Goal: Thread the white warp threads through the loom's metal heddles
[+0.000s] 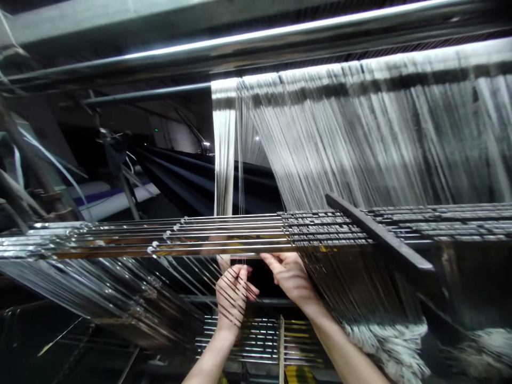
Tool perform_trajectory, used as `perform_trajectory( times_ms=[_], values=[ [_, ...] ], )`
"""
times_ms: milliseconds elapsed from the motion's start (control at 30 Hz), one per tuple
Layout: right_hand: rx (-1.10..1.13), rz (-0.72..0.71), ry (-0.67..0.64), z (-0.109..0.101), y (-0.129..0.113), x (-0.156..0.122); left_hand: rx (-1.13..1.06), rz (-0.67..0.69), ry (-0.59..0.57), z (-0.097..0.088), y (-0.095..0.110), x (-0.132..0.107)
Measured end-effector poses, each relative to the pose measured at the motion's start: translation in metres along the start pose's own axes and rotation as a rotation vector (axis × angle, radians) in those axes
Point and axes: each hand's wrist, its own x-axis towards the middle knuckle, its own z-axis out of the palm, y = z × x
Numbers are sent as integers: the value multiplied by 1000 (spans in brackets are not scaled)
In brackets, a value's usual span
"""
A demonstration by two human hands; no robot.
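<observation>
White warp threads (360, 149), left hand (233, 298), right hand (290, 277)

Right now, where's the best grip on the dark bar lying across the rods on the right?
The bar's near end, coming from your side, probably. It slants across the rods and that end juts past them, so fingers can likely wrap round it without reaching in among the threads.

Loom rods (232, 247) glossy polished steel; warp threads (360, 144) fine, pale, smooth; bar (380, 232) matt black.
</observation>
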Motion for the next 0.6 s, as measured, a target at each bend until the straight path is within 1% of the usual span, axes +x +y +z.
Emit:
perform_trajectory(
  times_ms=[100, 167, 200, 267, 300, 333, 367, 433, 467, 500, 567, 600],
  values=[
    [-84, -11, -17, 12, -18, 1, -11, -2, -15, 1, -7, -1],
    [-142, 4, -19, 17, -25, 2, 44, 41, 19, 1, -11, -2],
    [-164, 16, -10, 18, -25, 2, 94, 100, 63, 2, -12, -2],
    [-164, 24, 5, 17, -22, 2, 217, 275, 176, 2, -12, -1],
    [-157, 21, 14, 15, -19, 2, 270, 358, 207, 2, -11, 0],
    [-150, 17, 18, 12, -15, 2, 307, 400, 182, 1, -10, 2],
    [-146, 17, 25, 9, -12, 1, 324, 389, 100, 0, -8, 4],
    [-142, 18, 54, 3, -8, -1, 307, 272, -112, -2, -5, 7],
    [-143, 25, 73, 1, -8, -1, 286, 217, -178, -3, -4, 7],
    [-141, 34, 88, 1, -8, -2, 270, 193, -197, -4, -5, 6],
    [-125, 54, 94, 2, -10, -3, 247, 251, -123, -5, -7, 2],
    [-107, 59, 70, 4, -11, -3, 229, 273, -83, -5, -9, 0]
  ],
)
